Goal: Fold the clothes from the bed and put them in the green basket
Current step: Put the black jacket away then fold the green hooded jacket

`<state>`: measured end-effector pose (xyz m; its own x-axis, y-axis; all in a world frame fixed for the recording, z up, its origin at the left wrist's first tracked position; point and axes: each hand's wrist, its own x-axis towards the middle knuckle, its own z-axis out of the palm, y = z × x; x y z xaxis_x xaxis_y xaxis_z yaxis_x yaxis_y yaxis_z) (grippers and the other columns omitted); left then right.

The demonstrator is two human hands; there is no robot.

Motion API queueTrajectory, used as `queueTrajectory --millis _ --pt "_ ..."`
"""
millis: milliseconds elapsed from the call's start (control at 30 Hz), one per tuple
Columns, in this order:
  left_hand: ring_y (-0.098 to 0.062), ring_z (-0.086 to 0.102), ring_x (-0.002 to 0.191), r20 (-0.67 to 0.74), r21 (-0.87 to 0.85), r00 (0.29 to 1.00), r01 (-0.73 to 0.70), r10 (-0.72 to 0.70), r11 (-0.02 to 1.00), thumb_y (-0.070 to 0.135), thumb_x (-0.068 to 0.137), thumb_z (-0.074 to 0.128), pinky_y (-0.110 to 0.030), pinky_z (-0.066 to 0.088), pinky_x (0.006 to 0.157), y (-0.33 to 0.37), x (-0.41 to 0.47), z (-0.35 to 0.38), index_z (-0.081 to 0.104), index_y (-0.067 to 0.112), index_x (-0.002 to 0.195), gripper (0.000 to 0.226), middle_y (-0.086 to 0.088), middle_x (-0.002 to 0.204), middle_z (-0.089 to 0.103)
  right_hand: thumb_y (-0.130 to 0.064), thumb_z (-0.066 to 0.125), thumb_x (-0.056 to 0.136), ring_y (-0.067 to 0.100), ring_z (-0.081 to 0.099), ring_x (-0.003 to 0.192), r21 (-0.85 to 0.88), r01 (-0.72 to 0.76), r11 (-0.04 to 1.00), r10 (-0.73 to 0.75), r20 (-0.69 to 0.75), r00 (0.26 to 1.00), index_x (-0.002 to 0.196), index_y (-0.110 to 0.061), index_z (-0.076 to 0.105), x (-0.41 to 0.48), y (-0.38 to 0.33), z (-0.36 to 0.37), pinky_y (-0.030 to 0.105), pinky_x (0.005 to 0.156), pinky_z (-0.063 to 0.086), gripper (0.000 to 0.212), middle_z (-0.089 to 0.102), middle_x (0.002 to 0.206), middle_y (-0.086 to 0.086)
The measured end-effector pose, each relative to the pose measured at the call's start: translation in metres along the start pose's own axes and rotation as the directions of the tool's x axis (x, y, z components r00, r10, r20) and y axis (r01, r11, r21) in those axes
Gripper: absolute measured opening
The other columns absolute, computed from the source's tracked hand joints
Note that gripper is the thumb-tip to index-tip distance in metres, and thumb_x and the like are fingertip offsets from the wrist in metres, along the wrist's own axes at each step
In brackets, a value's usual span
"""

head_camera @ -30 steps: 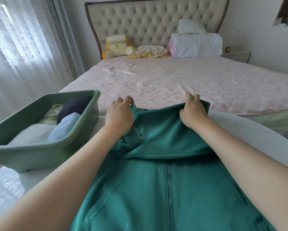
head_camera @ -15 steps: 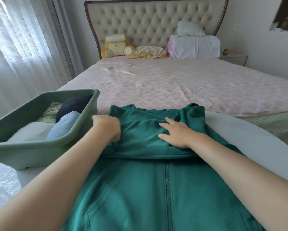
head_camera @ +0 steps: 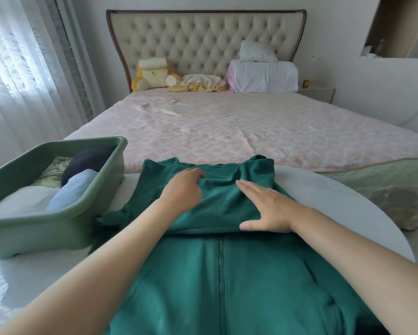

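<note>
From my remote seat I see the green jacket (head_camera: 179, 286) spread zip-up on the white worktop (head_camera: 348, 213), its far part folded back toward me into a thick band. The right grip (head_camera: 266, 206), a bare hand, lies flat on that band with fingers straight and apart, thumb along the fold's near edge, pressing down and clamping nothing. The left grip (head_camera: 183, 187) rests on the same band just left of it, fingers bent with the tips in a crease of the cloth; I cannot tell whether it pinches the fabric or only touches it. The green basket (head_camera: 58, 228) stands on the worktop just left of the jacket and holds folded clothes (head_camera: 72, 189) in white, light blue, dark navy and a floral print. The bed (head_camera: 251, 131) lies beyond the worktop's far edge.
</note>
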<state>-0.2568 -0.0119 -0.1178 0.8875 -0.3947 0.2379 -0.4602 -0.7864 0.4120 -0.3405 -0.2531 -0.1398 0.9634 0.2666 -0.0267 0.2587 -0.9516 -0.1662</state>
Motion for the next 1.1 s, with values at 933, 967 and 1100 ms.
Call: queueTrajectory --millis 933,967,1100 --pt "-0.029 0.054 0.08 -0.001 0.04 0.998 0.058 -0.058 0.997 0.025 0.104 0.035 -0.038 0.041 0.064 0.134 0.194 0.106 0.045 0.012 0.117 0.021 -0.011 0.102 0.059 -0.016 0.057 0.076 0.027 0.047 0.064 0.108 -0.291 0.951 0.308 -0.444 0.841 0.081 -0.026 0.035 -0.055 0.115 0.008 0.032 0.052 0.024 0.024 0.049 0.066 -0.004" --pt "-0.03 0.055 0.081 0.01 -0.066 0.997 0.073 -0.072 0.995 0.029 0.104 0.038 -0.039 0.043 0.064 0.137 0.195 0.11 0.045 0.012 0.117 0.023 -0.012 0.101 0.059 -0.015 0.056 0.075 0.027 0.047 0.067 0.116 -0.377 0.919 0.388 -0.433 0.813 0.08 -0.026 0.035 -0.055 0.119 0.006 0.032 0.052 0.023 0.024 0.05 0.069 -0.005" --pt "-0.029 0.058 0.089 0.255 -0.218 0.966 0.091 -0.033 0.972 0.034 0.1 0.051 -0.039 0.047 0.074 0.134 0.185 0.131 0.04 0.016 0.127 0.034 -0.015 0.11 0.062 -0.019 0.054 0.073 0.027 0.05 0.089 -0.022 -0.546 0.837 0.522 -0.267 0.81 0.09 -0.025 0.046 -0.054 0.119 0.0 0.035 0.073 0.039 0.021 0.053 0.093 0.0"
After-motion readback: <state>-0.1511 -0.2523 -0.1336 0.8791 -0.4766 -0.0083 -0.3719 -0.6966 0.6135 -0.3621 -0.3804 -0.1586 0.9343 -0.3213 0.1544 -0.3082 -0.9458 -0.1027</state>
